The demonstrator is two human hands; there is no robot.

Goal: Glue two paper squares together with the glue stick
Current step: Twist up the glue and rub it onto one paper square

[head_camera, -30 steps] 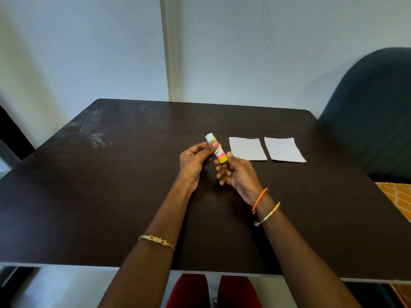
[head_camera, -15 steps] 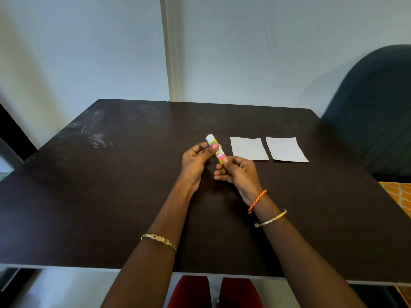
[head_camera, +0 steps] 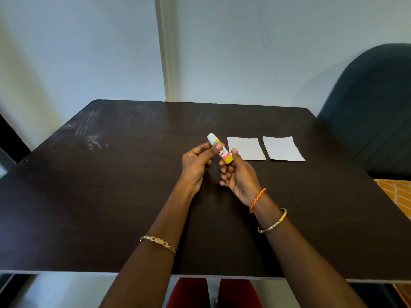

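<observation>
Just above the middle of the dark brown wooden table [head_camera: 111,196], the left hand [head_camera: 196,162] pinches the white cap end of the small yellow-and-pink glue stick [head_camera: 220,151] while the right hand [head_camera: 239,176] grips its yellow base. Two white paper squares [head_camera: 245,148] [head_camera: 282,148] lie flat side by side, apart, toward the table's far right edge, just beside the stick.

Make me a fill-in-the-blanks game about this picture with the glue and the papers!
1. The glue stick is held by ____ hands at once.
2. ____ paper squares lie on the dark table, one closer to the hands and one farther to the right.
3. The two squares lie side by side and do not ____ each other.
4. The right hand grips the ____ end of the glue stick, while the left hand grips nearer its white end.

Missing words: both; Two; touch; yellow
</observation>
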